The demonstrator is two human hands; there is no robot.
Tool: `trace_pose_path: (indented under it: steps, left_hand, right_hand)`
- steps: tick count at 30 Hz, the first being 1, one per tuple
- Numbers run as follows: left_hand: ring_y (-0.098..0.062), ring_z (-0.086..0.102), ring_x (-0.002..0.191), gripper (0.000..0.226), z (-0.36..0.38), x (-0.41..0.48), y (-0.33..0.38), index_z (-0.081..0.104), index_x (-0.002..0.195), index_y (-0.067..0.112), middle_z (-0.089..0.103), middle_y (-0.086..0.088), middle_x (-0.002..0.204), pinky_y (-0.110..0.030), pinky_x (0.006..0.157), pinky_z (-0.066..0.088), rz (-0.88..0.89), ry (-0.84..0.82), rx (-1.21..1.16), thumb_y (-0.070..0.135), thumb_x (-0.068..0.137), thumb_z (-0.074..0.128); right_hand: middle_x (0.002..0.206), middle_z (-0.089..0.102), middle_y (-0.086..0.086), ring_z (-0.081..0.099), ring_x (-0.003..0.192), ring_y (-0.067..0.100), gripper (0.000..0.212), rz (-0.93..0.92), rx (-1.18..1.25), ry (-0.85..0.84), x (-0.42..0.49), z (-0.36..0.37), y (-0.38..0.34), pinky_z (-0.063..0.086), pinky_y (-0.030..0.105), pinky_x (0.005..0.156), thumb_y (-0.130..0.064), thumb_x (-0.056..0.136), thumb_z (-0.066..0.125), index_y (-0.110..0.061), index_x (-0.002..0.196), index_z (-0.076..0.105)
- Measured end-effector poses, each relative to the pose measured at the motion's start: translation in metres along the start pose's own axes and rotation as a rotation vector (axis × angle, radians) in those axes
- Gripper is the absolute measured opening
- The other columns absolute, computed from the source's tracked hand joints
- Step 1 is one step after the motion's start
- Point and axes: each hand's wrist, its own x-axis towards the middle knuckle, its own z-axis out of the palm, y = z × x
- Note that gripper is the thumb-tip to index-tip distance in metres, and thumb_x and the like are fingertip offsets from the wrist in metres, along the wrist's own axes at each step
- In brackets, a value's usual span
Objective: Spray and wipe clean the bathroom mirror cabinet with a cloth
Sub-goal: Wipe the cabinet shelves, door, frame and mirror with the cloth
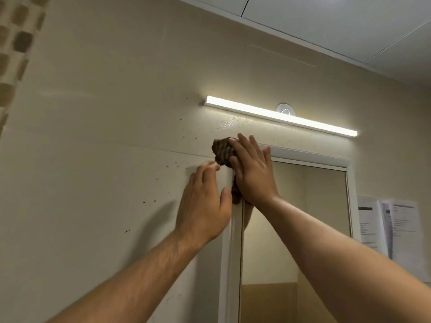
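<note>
Head view: mirror cabinet (293, 220) right of centre, white frame, mounted on beige wall (93, 159). Brown cloth (222, 151) bunched at top-left corner of the frame, spilling over onto the wall. Right hand (253, 174) flat on top of cloth, fingers (245, 145) straight and slightly spread, palm pressing cloth against frame corner; not pinching, just pressing. Left hand (205, 201) just beside, on the left outer edge of the frame, fingers loosely curled and near together, thumb toward the cloth's lower end; touching cloth or only the frame — cannot tell, slight blur. No spray bottle in view.

Step, as judged: wipe phase, working the upper-left frame corner. Mirror glass below looks mostly unmarked; no visible wet streaks to confirm spraying.

Next move likely calls for: firm flat pressure, drag cloth along top rail to the right or down the left stile, left hand steadying the cabinet. Brown specks on wall left of the frame, wet patch under light bar (279, 115). Papers (391, 229) on wall right of the cabinet, well apart from the cloth.
</note>
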Motion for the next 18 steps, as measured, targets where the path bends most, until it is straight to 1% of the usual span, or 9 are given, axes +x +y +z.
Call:
trace_pose_path:
  steps: [3,5,9,10,11,13,14,16,18]
  left_hand:
    - [-0.016,0.028,0.149,0.060,-0.002,0.024,0.010,0.030,0.154,0.018,0.026,0.001,0.164,-0.031,0.118,0.026,0.046,-0.063,0.100,0.037,0.102,0.052]
    - [-0.019,0.023,0.152,0.064,0.002,0.042,0.017,0.025,0.157,0.017,0.021,0.000,0.167,-0.038,0.121,0.026,0.071,-0.112,0.159,0.037,0.101,0.051]
    - [-0.023,0.030,0.150,0.060,0.012,0.073,0.027,0.030,0.155,0.018,0.030,-0.003,0.164,-0.046,0.120,0.028,0.137,-0.185,0.230,0.038,0.101,0.049]
    - [-0.024,0.034,0.147,0.058,0.015,0.078,0.029,0.033,0.153,0.017,0.034,-0.004,0.161,-0.046,0.119,0.030,0.155,-0.196,0.263,0.039,0.101,0.049]
    - [-0.024,0.036,0.146,0.057,0.020,0.083,0.032,0.035,0.151,0.016,0.037,-0.005,0.158,-0.046,0.119,0.030,0.175,-0.201,0.297,0.039,0.101,0.049]
    - [-0.025,0.039,0.143,0.057,0.026,0.091,0.034,0.036,0.150,0.015,0.042,-0.006,0.154,-0.044,0.120,0.030,0.186,-0.202,0.330,0.038,0.100,0.050]
    - [-0.025,0.040,0.141,0.056,0.029,0.093,0.035,0.038,0.149,0.015,0.044,-0.006,0.152,-0.043,0.119,0.030,0.181,-0.191,0.336,0.037,0.099,0.051]
    - [-0.025,0.043,0.137,0.055,0.036,0.098,0.041,0.041,0.147,0.014,0.047,-0.006,0.147,-0.043,0.119,0.031,0.187,-0.177,0.393,0.034,0.097,0.052]
    - [-0.025,0.046,0.132,0.052,0.042,0.100,0.047,0.045,0.143,0.015,0.051,-0.006,0.142,-0.043,0.116,0.033,0.174,-0.136,0.477,0.034,0.095,0.055]
  right_hand:
    - [0.167,0.033,-0.005,0.011,0.159,0.016,0.043,0.528,0.175,0.271,0.009,0.001,-0.004,0.000,0.056,0.127,-0.032,0.111,0.033,-0.029,0.153,0.043]
    - [0.166,0.034,-0.002,0.011,0.159,0.021,0.041,0.662,0.136,0.307,0.013,-0.003,-0.006,0.001,0.058,0.127,-0.028,0.110,0.037,-0.026,0.150,0.046]
    - [0.168,0.030,0.001,0.009,0.160,0.023,0.050,0.068,-0.201,0.026,0.004,-0.030,0.025,-0.004,0.054,0.128,-0.019,0.103,0.046,-0.024,0.152,0.042]
    - [0.167,0.032,0.002,0.011,0.159,0.024,0.048,0.053,-0.290,-0.025,0.007,-0.042,0.038,-0.003,0.055,0.127,-0.019,0.102,0.046,-0.022,0.149,0.044]
    - [0.164,0.036,0.003,0.015,0.158,0.026,0.043,0.147,-0.351,-0.044,0.013,-0.055,0.051,0.000,0.056,0.128,-0.019,0.102,0.046,-0.020,0.145,0.048]
    - [0.147,0.053,0.007,0.036,0.146,0.030,0.028,0.473,-0.406,-0.068,0.025,-0.076,0.067,0.014,0.056,0.126,-0.018,0.101,0.047,-0.017,0.127,0.058]
    - [0.135,0.060,0.007,0.048,0.132,0.030,0.019,0.549,-0.432,-0.101,0.033,-0.081,0.068,0.025,0.054,0.122,-0.020,0.101,0.049,-0.016,0.116,0.059]
    - [0.122,0.063,0.004,0.055,0.109,0.024,0.015,0.448,-0.353,-0.177,0.042,-0.077,0.059,0.043,0.045,0.106,-0.023,0.100,0.053,-0.017,0.112,0.058]
    - [0.131,0.059,-0.002,0.052,0.114,0.019,0.035,0.175,-0.125,-0.228,0.042,-0.064,0.041,0.043,0.036,0.100,-0.025,0.098,0.053,-0.023,0.133,0.056]
